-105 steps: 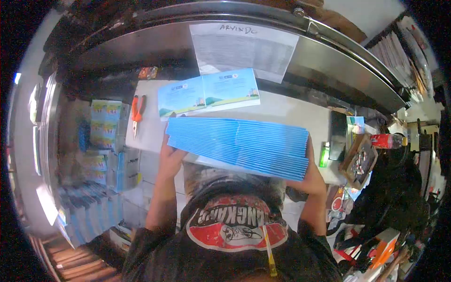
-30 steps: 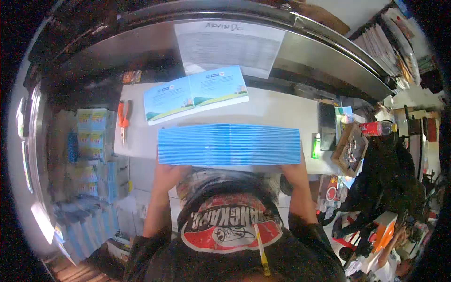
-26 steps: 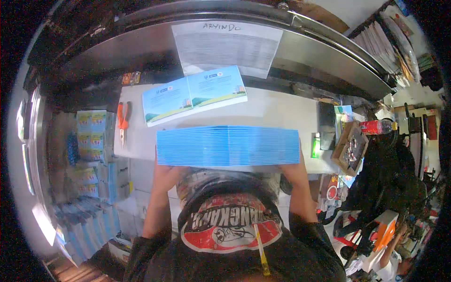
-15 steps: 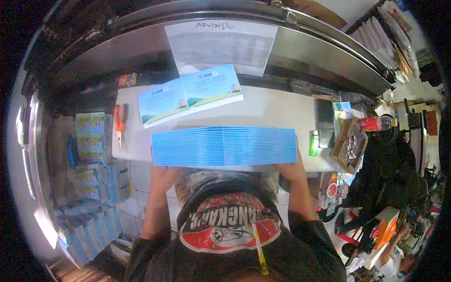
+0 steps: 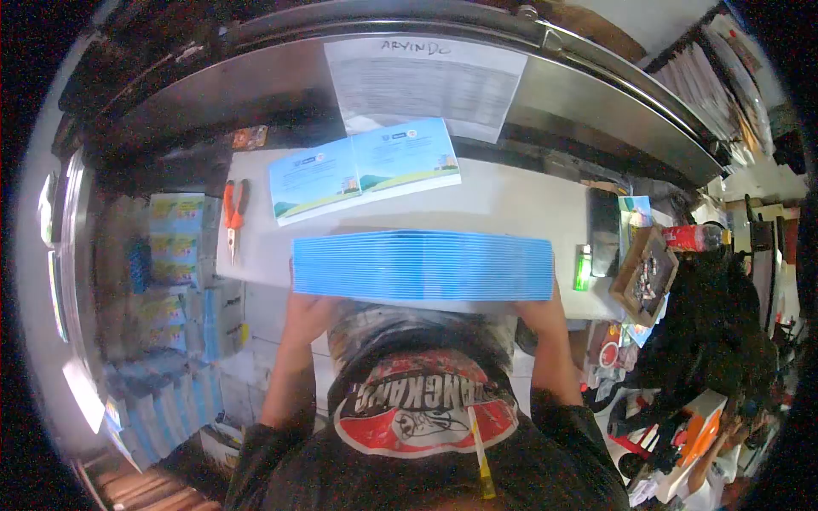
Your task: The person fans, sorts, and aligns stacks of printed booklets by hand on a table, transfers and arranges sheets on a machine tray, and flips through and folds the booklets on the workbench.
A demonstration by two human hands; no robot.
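Note:
A thick stack of blue booklets (image 5: pixel 422 266) shows its layered edges towards me, over the front of the white work surface. My left hand (image 5: pixel 310 317) grips the stack's left end from below and the side. At the right end, my right hand (image 5: pixel 537 315) holds it the same way; most fingers of both hands are hidden behind or under the stack. Just beyond lie printed booklets (image 5: pixel 365 175) with a blue sky and green hill design, two side by side, slightly tilted.
Orange-handled pliers (image 5: pixel 233 220) lie at the left, a green lighter (image 5: pixel 583 268) at the right. Beside that are a wooden tray (image 5: pixel 629 274) of small items and a red-labelled bottle (image 5: pixel 692 238). Further stacks (image 5: pixel 179 247) stand at left. A paper marked "ARVINDO" (image 5: pixel 430 81) lies behind.
The whole view has shifted slightly, so the surroundings appear further right. Both hands still hold the stack, which is nearly level as before.

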